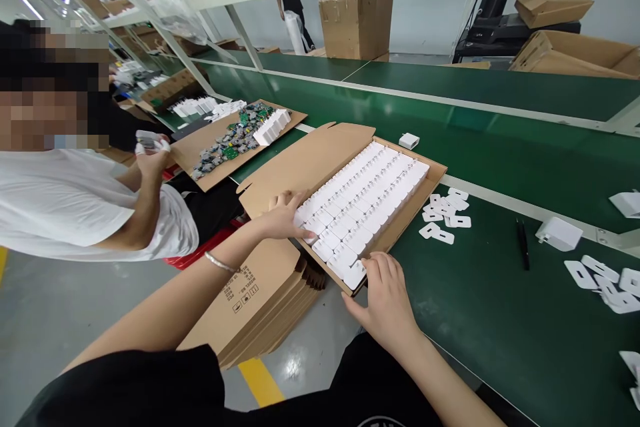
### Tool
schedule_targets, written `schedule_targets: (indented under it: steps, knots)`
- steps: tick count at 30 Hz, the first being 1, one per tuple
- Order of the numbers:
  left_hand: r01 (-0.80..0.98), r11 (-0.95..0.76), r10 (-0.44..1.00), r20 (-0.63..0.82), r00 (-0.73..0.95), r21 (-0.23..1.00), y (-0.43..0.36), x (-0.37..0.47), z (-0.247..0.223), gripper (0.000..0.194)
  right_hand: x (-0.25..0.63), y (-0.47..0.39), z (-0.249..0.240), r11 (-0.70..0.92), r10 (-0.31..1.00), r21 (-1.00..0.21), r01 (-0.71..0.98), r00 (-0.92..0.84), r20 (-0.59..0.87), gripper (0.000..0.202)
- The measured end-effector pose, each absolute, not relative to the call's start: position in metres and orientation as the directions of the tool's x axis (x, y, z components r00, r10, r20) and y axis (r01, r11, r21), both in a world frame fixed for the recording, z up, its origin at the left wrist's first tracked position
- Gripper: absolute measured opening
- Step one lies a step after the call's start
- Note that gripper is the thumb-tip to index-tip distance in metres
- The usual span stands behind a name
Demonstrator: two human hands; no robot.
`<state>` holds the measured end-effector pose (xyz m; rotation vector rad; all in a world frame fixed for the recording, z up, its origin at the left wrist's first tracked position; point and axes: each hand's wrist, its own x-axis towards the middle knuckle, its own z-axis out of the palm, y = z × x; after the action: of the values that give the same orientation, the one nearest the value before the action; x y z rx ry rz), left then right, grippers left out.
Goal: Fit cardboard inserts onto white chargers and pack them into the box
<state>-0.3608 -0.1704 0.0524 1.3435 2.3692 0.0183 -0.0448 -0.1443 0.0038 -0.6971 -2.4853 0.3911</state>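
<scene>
Left hand (286, 216): laid over the side of the cardboard box (406, 215), thumb on the white blocks (367, 190); whether its grip is closed cannot be told.
Right hand (386, 288): placed at the box's near corner, fingertips against an end block, thumb parted; a firm grip cannot be confirmed.
Cardboard box: opened on the green bench (480, 320), filled with rows of white blocks.
Tweezers (523, 245): laid to the right.
</scene>
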Motion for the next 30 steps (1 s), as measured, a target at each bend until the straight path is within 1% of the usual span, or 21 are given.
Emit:
schedule_targets:
  steps: [4, 7, 10, 13, 15, 19, 21, 25, 30]
  knots:
    - [0.819, 0.547, 0.807, -0.367, -0.463, 0.17, -0.168, -0.369, 0.055, 0.143, -0.044, -0.145, 0.006, 0.82, 0.557, -0.395, 0.414, -0.734, 0.389, 0.043]
    - [0.837, 0.513, 0.829, -0.366, -0.424, 0.191, -0.171, -0.367, 0.053, 0.143, -0.043, -0.141, 0.018, 0.813, 0.552, -0.416, 0.407, -0.766, 0.33, 0.044]
    - [0.843, 0.493, 0.84, -0.369, -0.398, 0.213, -0.174, -0.365, 0.05, 0.145, -0.045, -0.132, 0.036, 0.788, 0.552, -0.444, 0.426, -0.808, 0.205, 0.042]
    - [0.841, 0.494, 0.836, -0.388, -0.389, 0.221, -0.175, -0.364, 0.049, 0.148, -0.052, -0.12, 0.053, 0.794, 0.553, -0.349, 0.498, -0.829, 0.075, 0.034]
    - [0.843, 0.485, 0.843, -0.383, -0.378, 0.233, -0.174, -0.363, 0.048, 0.148, -0.058, -0.112, 0.063, 0.807, 0.539, -0.284, 0.519, -0.842, -0.008, 0.033]
    - [0.837, 0.493, 0.842, -0.375, -0.389, 0.239, -0.173, -0.358, 0.046, 0.148, -0.071, -0.101, 0.081, 0.805, 0.492, -0.264, 0.531, -0.847, -0.202, 0.033]
    - [0.827, 0.507, 0.838, -0.364, -0.407, 0.243, -0.173, -0.355, 0.045, 0.146, -0.076, -0.1, 0.087, 0.803, 0.483, -0.239, 0.546, -0.831, -0.276, 0.034]
    - [0.811, 0.534, 0.824, -0.364, -0.435, 0.238, -0.174, -0.352, 0.042, 0.144, -0.084, -0.105, 0.091, 0.799, 0.508, -0.17, 0.577, -0.798, -0.323, 0.032]
    - [0.838, 0.469, 0.87, -0.311, -0.383, 0.279, -0.172, -0.362, 0.047, 0.14, -0.085, -0.107, 0.09, 0.792, 0.493, -0.188, 0.581, -0.79, -0.363, 0.022]
